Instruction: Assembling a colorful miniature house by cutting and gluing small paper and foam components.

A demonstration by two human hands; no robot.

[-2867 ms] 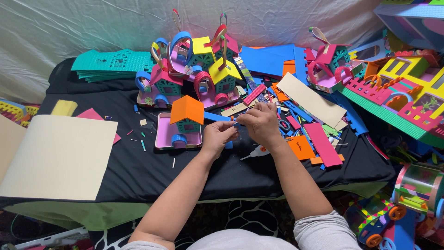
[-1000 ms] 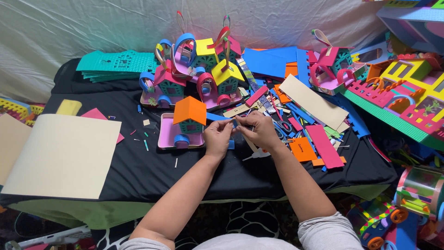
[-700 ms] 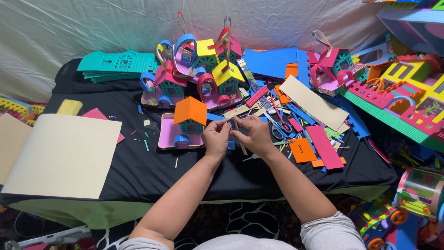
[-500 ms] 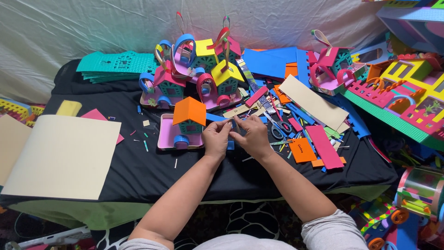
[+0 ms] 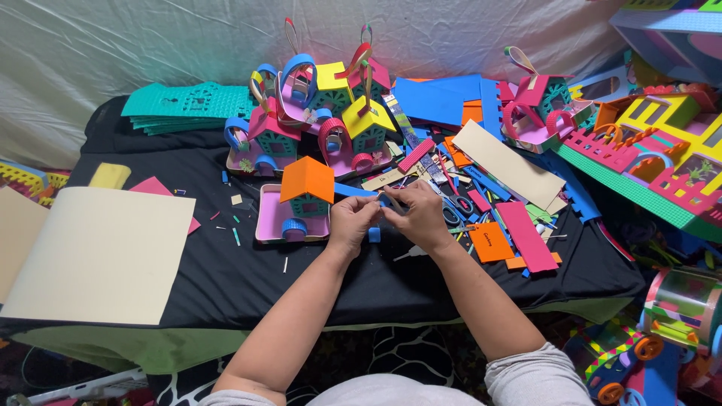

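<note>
A small blue foam strip sits between both hands just above the black worktop, beside the orange-roofed paper house. The left hand and right hand meet, fingertips pinched together on what seems to be that strip. Scissors and an orange card lie to the right; a cream sheet lies well to the left.

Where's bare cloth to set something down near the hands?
Free: black cloth between the cream sheet and the left hand, up to the pink tray; a few scraps there. Also a strip below the right hand. Crowded: everything right of and behind the hands.
</note>
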